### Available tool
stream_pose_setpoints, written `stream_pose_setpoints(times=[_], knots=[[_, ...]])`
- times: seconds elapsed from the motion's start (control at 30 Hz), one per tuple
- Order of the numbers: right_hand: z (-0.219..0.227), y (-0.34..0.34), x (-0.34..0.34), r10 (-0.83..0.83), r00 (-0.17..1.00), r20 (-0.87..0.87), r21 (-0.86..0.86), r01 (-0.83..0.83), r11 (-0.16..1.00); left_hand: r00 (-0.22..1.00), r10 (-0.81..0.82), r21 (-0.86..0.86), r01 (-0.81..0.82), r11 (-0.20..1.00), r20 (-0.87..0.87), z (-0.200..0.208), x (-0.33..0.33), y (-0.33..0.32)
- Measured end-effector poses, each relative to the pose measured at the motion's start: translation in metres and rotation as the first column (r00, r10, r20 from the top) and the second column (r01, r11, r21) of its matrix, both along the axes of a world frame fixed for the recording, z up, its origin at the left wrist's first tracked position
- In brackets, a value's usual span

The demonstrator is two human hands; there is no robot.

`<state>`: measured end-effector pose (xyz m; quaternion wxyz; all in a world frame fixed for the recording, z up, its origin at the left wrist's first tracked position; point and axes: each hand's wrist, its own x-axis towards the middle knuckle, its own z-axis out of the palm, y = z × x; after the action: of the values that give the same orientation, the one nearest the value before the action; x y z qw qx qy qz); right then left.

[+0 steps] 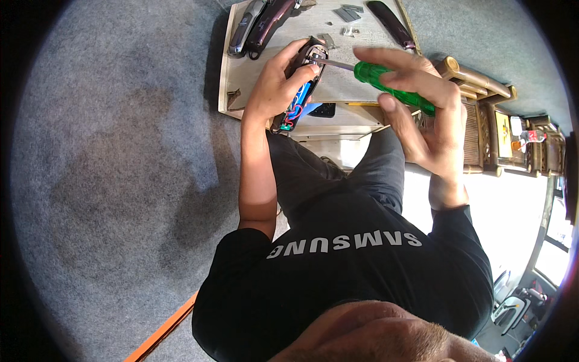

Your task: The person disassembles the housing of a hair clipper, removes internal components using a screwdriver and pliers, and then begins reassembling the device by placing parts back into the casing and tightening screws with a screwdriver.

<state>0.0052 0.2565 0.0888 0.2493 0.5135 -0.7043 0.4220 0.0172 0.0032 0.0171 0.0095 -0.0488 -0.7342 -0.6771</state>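
My left hand point(278, 84) is closed around an opened hair clipper point(301, 90), its thumb pressed near the upper end. Inside the dark housing a blue battery, red wires and a bit of green circuit board show. In my right hand point(431, 108) is a screwdriver point(392, 86) with a green handle, the fingers curled about it. Its metal shaft points left, and the tip reaches the clipper's upper end; whether it sits in a screw is too small to tell.
Two more clippers point(256, 27) lie at the table's point(256, 69) back left. A dark purple housing part point(391, 24) rests at the back right. Small metal blades point(348, 13) and loose bits lie between them. Bamboo furniture point(482, 90) stands to the right, with a bottle point(534, 137) on it.
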Motion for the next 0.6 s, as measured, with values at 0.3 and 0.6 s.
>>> stream_pose_setpoints(times=[0.3, 0.6], knots=[[-0.001, 0.006, -0.001, 0.065, 0.998, 0.025, -0.019, -0.064, 0.998, 1.0, 0.01, 0.003, -0.01, 1.0, 0.012, 0.001, 0.001, 0.001], [0.01, 0.004, 0.006, 0.017, 1.0, 0.023, 0.06, -0.019, 0.998, 1.0, 0.004, -0.006, -0.004, 1.0, -0.001, 0.002, 0.001, 0.001]])
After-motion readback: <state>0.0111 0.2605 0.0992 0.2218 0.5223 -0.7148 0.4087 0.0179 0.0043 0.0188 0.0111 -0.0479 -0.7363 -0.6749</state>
